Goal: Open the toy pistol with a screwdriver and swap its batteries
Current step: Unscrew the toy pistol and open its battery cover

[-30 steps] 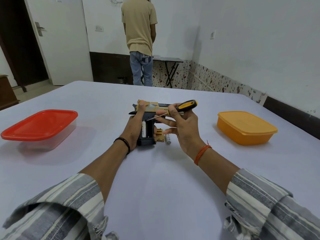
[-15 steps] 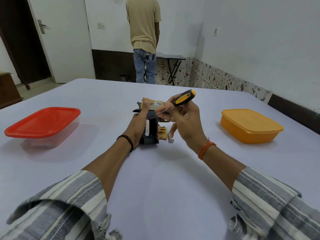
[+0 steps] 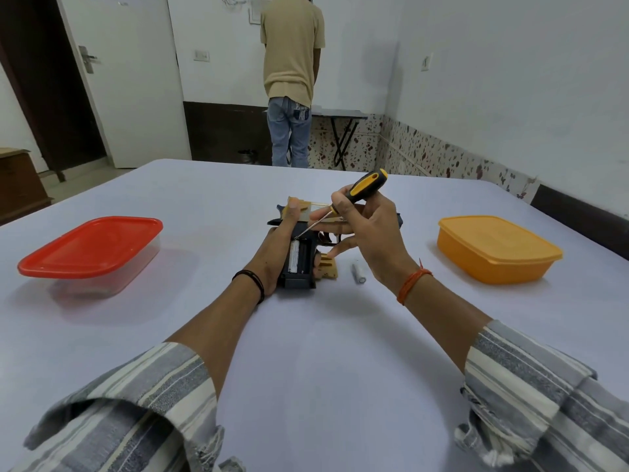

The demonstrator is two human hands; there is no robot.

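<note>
A white-walled room holds 1 wide table (image 3: 306, 352), with 1 person (image 3: 291, 80) standing at the far wall, back turned. On the table sit 2 lidded containers, 1 red (image 3: 92, 247) and 1 orange (image 3: 493, 248). At centre, the left hand (image 3: 275, 253) grips 1 toy pistol (image 3: 301, 264), its grip open with 1 battery (image 3: 294, 257) inside. The right hand (image 3: 371, 233) holds 1 screwdriver (image 3: 354, 199), tip at the compartment. 1 loose battery (image 3: 359, 273) lies beside 1 gold cover (image 3: 328, 269).
</note>
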